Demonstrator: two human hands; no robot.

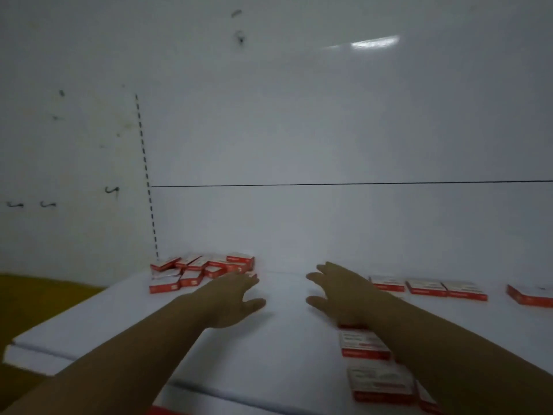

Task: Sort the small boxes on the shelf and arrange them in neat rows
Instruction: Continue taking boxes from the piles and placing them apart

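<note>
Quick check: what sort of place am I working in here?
Probably a stockroom or shop shelf: a plain white shelf surface, a bare white wall with marker lines, and many identical red-and-white small boxes.

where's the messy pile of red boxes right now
The pile of red boxes sits at the shelf's far left against the wall, below the dashed line, just beyond the left hand.

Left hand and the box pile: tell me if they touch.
Cannot tell. In the head view the left hand's fingertips overlap the box pile, but blur hides any contact or gap.
</note>
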